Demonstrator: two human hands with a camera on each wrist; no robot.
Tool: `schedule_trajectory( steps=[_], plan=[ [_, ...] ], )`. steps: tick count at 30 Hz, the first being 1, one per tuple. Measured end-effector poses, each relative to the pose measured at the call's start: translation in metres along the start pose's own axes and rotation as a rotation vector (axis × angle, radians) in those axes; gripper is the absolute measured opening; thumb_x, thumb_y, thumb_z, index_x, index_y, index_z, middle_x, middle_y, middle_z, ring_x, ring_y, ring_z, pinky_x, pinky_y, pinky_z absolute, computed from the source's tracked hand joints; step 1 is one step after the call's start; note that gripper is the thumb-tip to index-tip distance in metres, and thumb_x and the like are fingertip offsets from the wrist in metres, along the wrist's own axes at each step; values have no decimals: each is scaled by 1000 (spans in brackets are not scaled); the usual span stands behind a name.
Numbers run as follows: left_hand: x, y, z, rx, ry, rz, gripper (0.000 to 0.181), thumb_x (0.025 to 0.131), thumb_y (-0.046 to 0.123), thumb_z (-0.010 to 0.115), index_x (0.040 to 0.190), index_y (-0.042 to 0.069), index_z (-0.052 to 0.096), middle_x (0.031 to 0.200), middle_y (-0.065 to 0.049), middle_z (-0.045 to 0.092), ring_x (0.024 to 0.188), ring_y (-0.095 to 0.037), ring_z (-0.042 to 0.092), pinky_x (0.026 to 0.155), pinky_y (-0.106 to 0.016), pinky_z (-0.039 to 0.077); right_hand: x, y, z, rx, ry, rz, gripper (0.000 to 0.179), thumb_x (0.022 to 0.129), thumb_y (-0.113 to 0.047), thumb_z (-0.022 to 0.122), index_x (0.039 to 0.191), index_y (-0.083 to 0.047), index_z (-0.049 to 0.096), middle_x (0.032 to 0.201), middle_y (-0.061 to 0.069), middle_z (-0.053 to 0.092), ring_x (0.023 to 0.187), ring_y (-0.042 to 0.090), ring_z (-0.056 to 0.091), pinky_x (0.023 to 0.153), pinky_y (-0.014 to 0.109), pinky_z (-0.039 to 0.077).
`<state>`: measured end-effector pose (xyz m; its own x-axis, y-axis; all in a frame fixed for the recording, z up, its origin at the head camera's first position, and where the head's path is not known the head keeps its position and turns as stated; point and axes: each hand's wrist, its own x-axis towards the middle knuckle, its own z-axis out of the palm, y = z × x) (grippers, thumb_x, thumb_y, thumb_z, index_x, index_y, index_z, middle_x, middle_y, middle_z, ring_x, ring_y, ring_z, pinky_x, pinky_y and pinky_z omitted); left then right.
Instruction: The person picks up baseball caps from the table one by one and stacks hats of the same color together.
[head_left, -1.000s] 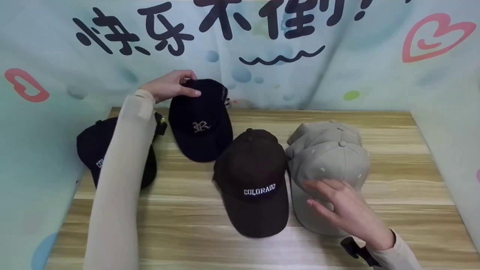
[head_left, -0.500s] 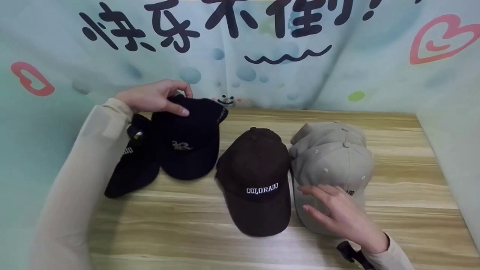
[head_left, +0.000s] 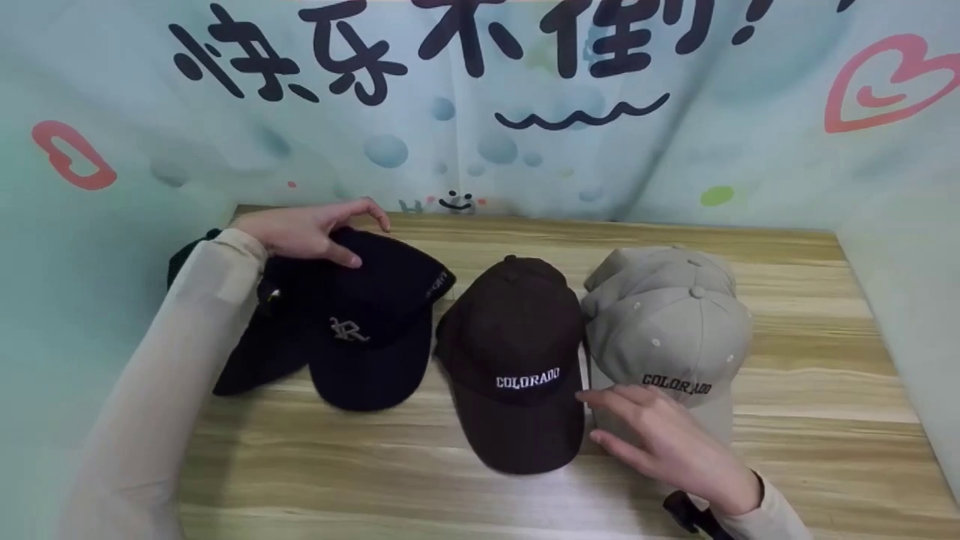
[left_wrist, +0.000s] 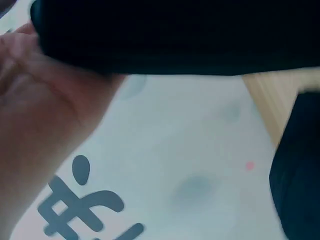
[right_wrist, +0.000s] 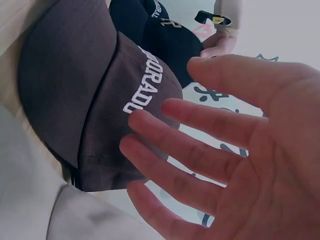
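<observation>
My left hand (head_left: 304,234) holds a navy baseball cap (head_left: 386,289) with an R emblem at the back of its crown, thumb on the near side. Its other fingers are partly hidden behind the crown. In the left wrist view the dark cap (left_wrist: 180,35) spans the top, against the palm. Left of it lies another navy cap (head_left: 262,360), partly under my forearm. A dark brown COLORADO cap (head_left: 517,322) sits in the middle. My right hand (head_left: 664,442), fingers spread and relaxed, is over the brim of a grey COLORADO cap (head_left: 675,337), beside the brown one.
A second grey cap (head_left: 611,266) shows behind the front grey one. All the caps are on a wood-grain table (head_left: 810,360). A printed cloth backdrop (head_left: 570,165) rises behind the table, with pale walls at both sides.
My left hand has brought the R cap down and left, toward the near side, beside the other navy cap. My right hand has shifted slightly left, uncovering the grey cap's lettering.
</observation>
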<state>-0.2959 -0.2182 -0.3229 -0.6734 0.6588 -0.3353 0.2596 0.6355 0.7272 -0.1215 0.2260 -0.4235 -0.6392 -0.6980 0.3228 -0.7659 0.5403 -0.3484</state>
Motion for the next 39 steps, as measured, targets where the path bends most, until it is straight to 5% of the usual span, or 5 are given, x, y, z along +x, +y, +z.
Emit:
schedule_trajectory(
  steps=[6,18,26,34,39],
  plan=[
    [24,-3,1,132,-32,-153,60,91,2,61,143,5,31,146,-29,30,131,-45,31,103,-57,27,0,-2,6,15,-40,-6,41,84,-17,74,122,-9,64,105,-1,66,93,14,62,77,35,51],
    [47,-28,3,56,-74,-216,62,93,9,60,146,3,27,146,-31,25,133,-46,27,104,-58,28,-2,-1,12,57,-76,7,40,83,-16,74,121,-7,64,104,0,66,95,13,62,78,33,52],
    [19,-36,-5,88,106,-193,49,98,14,53,141,-2,34,131,-32,46,121,-46,44,95,-57,38,-4,1,12,64,-65,-2,39,84,-16,74,121,-7,64,100,-1,66,91,11,62,76,32,52],
    [-34,-81,-20,306,226,-333,42,97,10,48,132,-12,42,130,-39,42,120,-53,40,96,-61,34,-2,9,2,83,-55,2,39,86,-13,71,123,-6,63,108,0,67,96,13,63,79,35,52],
    [-63,-112,-22,289,292,-422,51,101,19,45,138,-14,35,137,-41,32,124,-56,31,100,-63,27,5,22,-17,83,-31,47,37,86,-10,71,122,-4,63,116,3,66,102,19,63,83,38,51]
  ],
)
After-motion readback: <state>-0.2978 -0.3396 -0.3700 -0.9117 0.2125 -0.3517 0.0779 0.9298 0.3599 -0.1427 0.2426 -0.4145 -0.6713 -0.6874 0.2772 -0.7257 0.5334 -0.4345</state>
